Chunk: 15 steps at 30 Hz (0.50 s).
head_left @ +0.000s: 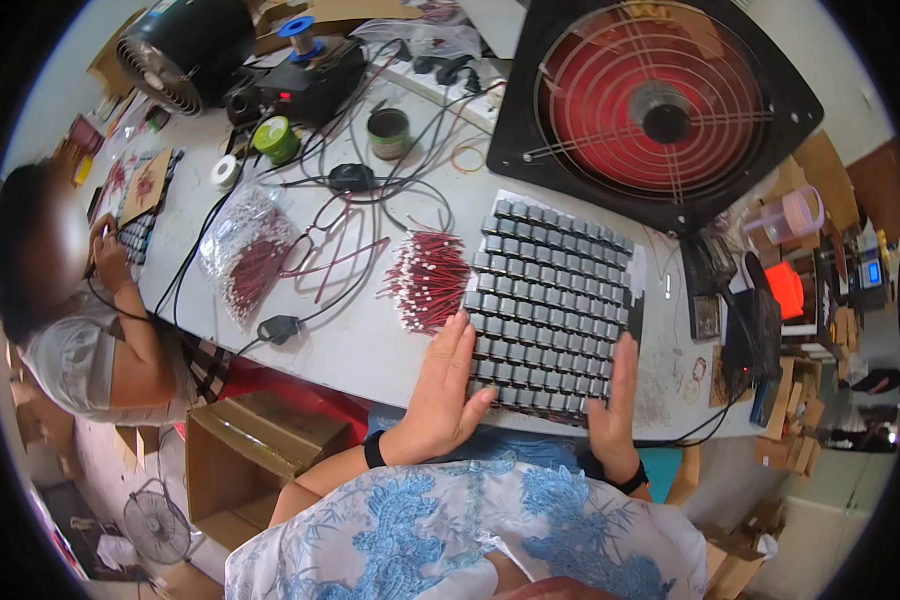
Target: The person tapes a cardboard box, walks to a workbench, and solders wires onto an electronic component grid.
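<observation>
Two hands on one component tray

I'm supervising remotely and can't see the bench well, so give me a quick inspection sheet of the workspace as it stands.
Surface: pale worktable, crowded, dusty near its right end.
Job's things: tray of small dark blocks set in rows at the near edge; bundle of red wires just left of it.
Clutter: bag of red wires, green spool, tape roll, small tin.
Hands: left hand flat on the tray's left edge; right hand on its right corner; neither grips anything.
Cables: black leads loop across the middle of the table.
Surroundings: red fan in a black frame, black blower, cardboard box, a seated co-worker.
</observation>
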Motion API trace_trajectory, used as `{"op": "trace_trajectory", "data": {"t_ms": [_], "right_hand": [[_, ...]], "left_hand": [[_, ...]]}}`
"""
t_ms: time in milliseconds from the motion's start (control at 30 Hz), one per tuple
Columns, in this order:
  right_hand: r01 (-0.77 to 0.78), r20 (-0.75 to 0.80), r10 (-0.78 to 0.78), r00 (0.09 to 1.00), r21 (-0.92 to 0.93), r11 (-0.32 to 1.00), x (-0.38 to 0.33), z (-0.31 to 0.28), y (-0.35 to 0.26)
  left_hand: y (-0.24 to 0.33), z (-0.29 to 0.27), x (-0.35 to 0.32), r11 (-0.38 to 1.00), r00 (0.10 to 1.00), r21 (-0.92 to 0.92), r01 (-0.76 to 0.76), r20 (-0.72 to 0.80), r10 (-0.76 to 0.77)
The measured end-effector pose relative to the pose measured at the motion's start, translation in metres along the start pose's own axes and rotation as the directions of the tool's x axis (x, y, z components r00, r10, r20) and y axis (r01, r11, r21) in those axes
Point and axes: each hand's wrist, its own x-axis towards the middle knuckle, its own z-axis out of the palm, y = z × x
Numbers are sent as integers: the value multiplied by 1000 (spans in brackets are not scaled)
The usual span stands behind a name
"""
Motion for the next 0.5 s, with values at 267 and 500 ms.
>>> {"op": "trace_trajectory", "data": {"t_ms": [267, 500], "right_hand": [[-50, 51, 48, 998, 37, 998, 52, -43, 40], [-36, 127, 26, 992, 81, 996, 126, -18, 39]], "left_hand": [[-8, -26, 65, 968, 976, -246, 39, -199, -89], [-16, -13, 147, 785, 894, -533, 315, -111, -434]]}}
